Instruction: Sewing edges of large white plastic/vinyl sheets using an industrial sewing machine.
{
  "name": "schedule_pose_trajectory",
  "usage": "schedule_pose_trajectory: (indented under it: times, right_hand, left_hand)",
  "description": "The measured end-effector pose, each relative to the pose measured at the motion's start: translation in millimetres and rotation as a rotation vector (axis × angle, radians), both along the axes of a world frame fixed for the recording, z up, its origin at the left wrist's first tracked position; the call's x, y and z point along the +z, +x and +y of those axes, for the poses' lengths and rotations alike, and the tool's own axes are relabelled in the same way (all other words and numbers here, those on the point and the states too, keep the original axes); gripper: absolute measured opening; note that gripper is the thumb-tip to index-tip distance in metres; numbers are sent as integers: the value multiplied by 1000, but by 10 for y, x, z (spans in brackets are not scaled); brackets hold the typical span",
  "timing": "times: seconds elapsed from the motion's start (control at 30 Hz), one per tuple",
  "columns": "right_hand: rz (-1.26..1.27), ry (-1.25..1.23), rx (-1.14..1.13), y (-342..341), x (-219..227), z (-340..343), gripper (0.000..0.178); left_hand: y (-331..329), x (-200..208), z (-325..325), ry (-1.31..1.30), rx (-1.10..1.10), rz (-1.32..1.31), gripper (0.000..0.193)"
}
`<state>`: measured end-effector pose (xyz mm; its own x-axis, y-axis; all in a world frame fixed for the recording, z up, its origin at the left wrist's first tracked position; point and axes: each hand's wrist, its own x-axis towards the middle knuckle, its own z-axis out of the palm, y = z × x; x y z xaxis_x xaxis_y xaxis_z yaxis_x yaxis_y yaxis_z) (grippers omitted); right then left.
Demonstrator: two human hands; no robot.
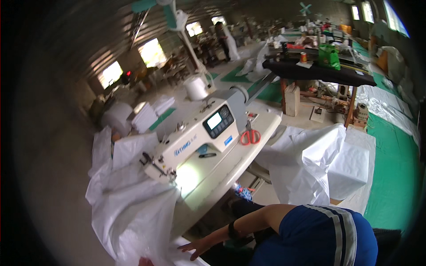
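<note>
My right hand (196, 248) reaches in from a blue sleeve, with a black band on its wrist. Its fingers are spread and rest on white sheet material at the lower edge. Only a blurred bit of my left hand (145, 261) shows at the bottom, against the same material; its fingers cannot be made out. The large white sheet (137, 213) hangs in folds over the left end of the sewing table. Its upper part reaches the needle area of a white sewing machine (191, 142), whose lamp lights the table brightly.
Red-handled scissors (250, 136) and a small dark tool (207, 155) lie on the sewing table (262, 128). White sheeting (306, 155) is heaped to the right. Beyond stands a dark-covered table (319, 71) with a green bag (329, 56). Another person (222, 40) stands far back.
</note>
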<state>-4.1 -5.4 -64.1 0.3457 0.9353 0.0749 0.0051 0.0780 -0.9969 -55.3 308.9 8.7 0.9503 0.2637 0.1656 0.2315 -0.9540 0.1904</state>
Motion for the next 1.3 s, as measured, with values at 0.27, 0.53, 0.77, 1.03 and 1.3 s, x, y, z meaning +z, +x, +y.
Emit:
schedule_pose_trajectory:
  times: [0.27, 0.53, 0.77, 1.03, 1.3]
  right_hand:
    - [85, -54, -87, -287, 96, 271, 42]
    - [369, -328, 135, -681, -60, 37, 24]
    - [390, -421, 133, -692, -10, -593, 29]
    - [648, -38, -562, -136, 318, -836, 53]
    - [545, -374, -506, -172, 29, -289, 46]
  left_hand:
    - [-372, 485, -2107, -105, -124, -228, 40]
    - [-117, 269, -2024, 113, -37, -388, 53]
    - [-210, 195, -1953, 436, -29, -232, 20]
    - [-829, 196, -3110, 269, -531, 179, 12]
    - [40, 238, -2360, 149, -347, -438, 32]
